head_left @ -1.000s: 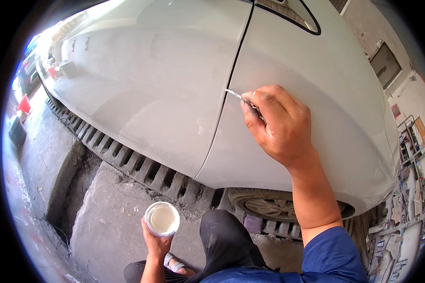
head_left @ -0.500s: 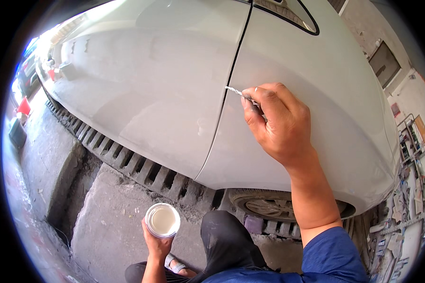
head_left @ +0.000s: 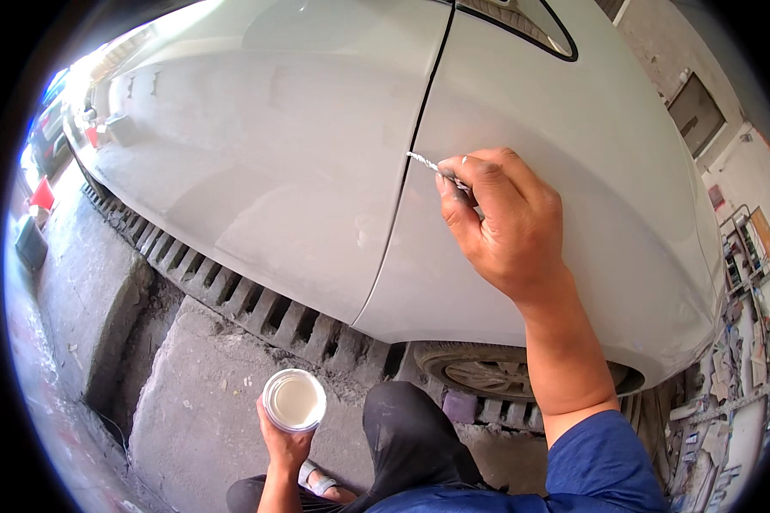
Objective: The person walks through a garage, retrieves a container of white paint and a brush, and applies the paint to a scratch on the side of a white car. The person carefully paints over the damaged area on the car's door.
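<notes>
My right hand pinches a thin twisted rod, spiralled like a drill bit and coated with white paint. Its tip is at the dark seam between the pale car's door and rear side panel; whether it touches the paintwork I cannot tell. The rod's back end is hidden in my fingers. Low down on the left, my left hand is wrapped round an open round can of off-white paint, held upright away from the car.
Under the car's lower edge runs a slotted concrete grating. A rear wheel sits below the side panel, by my right forearm. My bent knee is between the can and the wheel. Cluttered shelving stands at far right; a grey box is at far left.
The rod's tip has shifted very slightly upward along the seam. My left hand and the can are in the same place.
</notes>
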The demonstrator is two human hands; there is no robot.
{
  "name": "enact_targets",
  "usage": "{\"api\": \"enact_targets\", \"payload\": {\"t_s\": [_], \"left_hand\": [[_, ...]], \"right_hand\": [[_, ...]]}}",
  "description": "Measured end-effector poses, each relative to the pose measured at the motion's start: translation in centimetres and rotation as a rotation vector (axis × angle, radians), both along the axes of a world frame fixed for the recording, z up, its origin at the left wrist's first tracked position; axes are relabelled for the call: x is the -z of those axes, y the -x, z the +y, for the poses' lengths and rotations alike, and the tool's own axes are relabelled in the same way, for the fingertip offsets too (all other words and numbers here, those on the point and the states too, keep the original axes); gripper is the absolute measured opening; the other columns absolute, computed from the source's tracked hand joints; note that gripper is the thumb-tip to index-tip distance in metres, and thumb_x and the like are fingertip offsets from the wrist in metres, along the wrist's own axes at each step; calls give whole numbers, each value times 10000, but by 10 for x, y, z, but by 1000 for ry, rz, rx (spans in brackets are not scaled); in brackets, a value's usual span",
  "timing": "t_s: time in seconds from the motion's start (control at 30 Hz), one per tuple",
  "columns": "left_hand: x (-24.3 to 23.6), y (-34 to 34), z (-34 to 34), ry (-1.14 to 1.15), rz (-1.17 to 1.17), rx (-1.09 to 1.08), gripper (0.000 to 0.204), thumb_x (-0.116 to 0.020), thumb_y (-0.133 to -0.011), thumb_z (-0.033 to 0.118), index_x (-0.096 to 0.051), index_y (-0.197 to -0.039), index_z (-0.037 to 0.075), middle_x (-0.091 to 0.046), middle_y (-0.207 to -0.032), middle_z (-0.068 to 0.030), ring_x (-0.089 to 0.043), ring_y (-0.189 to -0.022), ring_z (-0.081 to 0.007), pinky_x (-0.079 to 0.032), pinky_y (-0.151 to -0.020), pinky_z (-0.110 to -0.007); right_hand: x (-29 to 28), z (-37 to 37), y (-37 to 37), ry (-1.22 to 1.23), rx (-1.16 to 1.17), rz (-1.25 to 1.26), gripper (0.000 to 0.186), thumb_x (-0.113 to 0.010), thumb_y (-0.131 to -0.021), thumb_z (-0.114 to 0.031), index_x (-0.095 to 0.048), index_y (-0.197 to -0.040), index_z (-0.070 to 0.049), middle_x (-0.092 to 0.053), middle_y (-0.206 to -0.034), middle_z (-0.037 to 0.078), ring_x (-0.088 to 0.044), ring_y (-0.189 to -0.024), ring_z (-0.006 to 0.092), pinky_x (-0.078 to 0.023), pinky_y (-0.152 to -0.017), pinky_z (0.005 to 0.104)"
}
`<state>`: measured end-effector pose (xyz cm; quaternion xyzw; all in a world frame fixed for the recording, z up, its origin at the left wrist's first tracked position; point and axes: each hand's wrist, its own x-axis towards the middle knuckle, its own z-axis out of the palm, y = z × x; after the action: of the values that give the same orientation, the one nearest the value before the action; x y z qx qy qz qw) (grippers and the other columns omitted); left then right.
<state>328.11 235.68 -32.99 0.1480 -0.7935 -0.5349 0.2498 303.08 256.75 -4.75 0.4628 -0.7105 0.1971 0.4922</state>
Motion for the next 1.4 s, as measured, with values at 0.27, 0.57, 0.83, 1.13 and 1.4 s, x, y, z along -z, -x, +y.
{"api": "enact_targets", "payload": {"t_s": [0.27,0.57,0.83,1.13,1.4], "left_hand": [[-5,0,3,-61,13,21,645,-807,-707,110,-441,-1230,19,-599,-1115,-120,-600,-1025,-245,-462,-920,-354],[-6,1,3,-51,26,19,623,-799,-709,111,-454,-1219,18,-601,-1107,-123,-605,-1015,-249,-466,-909,-356],[-3,4,4,-87,32,9,614,-794,-706,113,-459,-1212,18,-602,-1095,-123,-606,-1005,-255,-467,-904,-359],[-7,5,5,-88,42,14,617,-793,-705,106,-455,-1214,20,-600,-1097,-119,-604,-1009,-250,-464,-910,-356],[-1,3,2,-64,19,20,627,-799,-703,112,-454,-1219,20,-596,-1108,-123,-600,-1018,-253,-462,-914,-362]], "right_hand": [[0,1,-1,-23,5,-5,201,-742,-716,-21,-627,-873,-72,-598,-752,24,-604,-612,172,-480,-486,288],[-2,1,-3,-25,9,10,201,-741,-717,-20,-629,-874,-76,-600,-752,25,-605,-608,169,-478,-482,283],[1,-2,0,23,3,-4,200,-738,-727,-10,-636,-887,-72,-611,-763,26,-593,-565,162,-469,-464,278],[-1,-1,-1,24,-1,-7,196,-735,-728,-12,-633,-885,-70,-611,-759,26,-599,-583,168,-474,-475,284],[0,0,-2,-8,0,-7,216,-740,-694,-15,-622,-866,-72,-599,-749,29,-610,-624,184,-485,-496,298]]}}
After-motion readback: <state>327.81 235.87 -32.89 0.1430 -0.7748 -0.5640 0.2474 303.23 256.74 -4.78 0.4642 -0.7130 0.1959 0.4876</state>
